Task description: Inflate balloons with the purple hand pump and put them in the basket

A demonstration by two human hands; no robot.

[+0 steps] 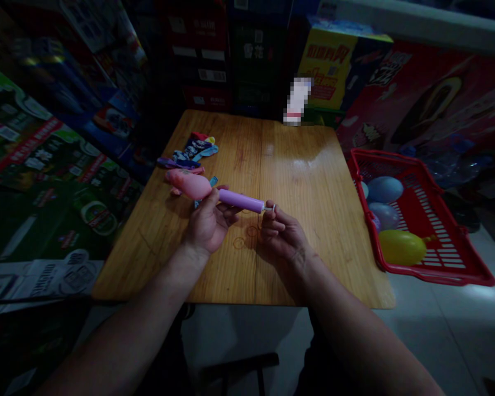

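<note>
My left hand (pixel 208 220) is closed around a purple hand pump (pixel 241 200), at the end where a partly filled pink balloon (pixel 188 183) sits on its nozzle. My right hand (pixel 281 231) pinches the pump's handle (pixel 270 208) at the other end, fingers closed. Both hands hover just above the wooden table (pixel 297 181). The balloon points left, toward a small pile of flat, uninflated balloons (pixel 192 151) at the table's left side.
A red plastic basket (pixel 445 269) stands on the floor to the right, holding blown-up balloons: blue (pixel 384 188), purple (pixel 383 214) and yellow (pixel 401 247). Stacked cartons (pixel 58 143) wall in the left and back. A yellow box (pixel 334 66) stands behind the table.
</note>
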